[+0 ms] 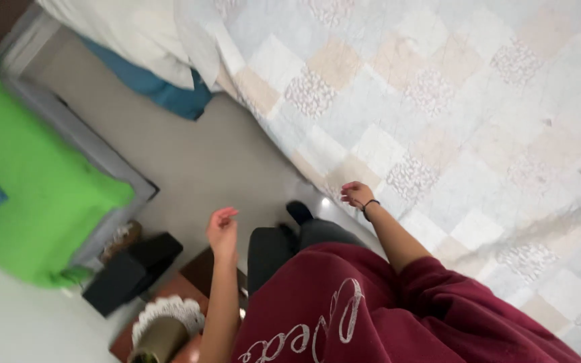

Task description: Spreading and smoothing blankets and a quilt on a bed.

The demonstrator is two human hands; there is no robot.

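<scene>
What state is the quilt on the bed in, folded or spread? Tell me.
Spread. The patchwork quilt lies flat across the bed and hangs over its edge, beside the right hand; no folded stack shows.

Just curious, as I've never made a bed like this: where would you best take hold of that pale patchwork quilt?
Probably at its near edge, where the pale patchwork quilt hangs over the bedside toward the grey floor. That border is free to pinch from the floor side; the rest lies flat. The right hand, open, is already beside it, and the left hand is empty.
</scene>
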